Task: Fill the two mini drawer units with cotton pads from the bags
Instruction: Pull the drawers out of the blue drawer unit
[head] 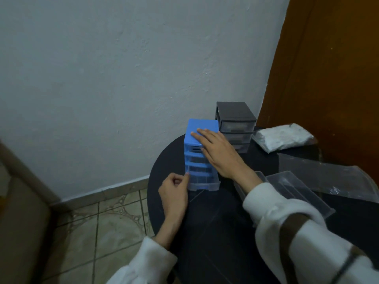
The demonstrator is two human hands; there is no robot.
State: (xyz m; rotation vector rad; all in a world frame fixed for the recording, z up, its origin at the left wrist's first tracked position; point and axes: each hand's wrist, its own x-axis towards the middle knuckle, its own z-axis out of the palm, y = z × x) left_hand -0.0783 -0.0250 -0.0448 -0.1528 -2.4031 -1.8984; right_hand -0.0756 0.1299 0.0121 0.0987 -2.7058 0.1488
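Observation:
A blue mini drawer unit (196,128) stands near the left edge of the round black table (209,232). My right hand (219,152) lies flat across its top and front, fingers straight. My left hand (174,193) pinches the left front corner of its clear bottom drawer (203,184), which sticks out a little. Behind it, against the wall, stands a dark grey drawer unit (235,115) with its drawers pushed in. A clear bag of white cotton pads (282,137) lies at the back right.
Two clear drawers (297,189) taken out of a unit lie on the table to my right, partly under my right sleeve. An empty clear plastic bag (328,175) is spread behind them. A brown door (328,68) rises at right. The tiled floor (92,232) is below left.

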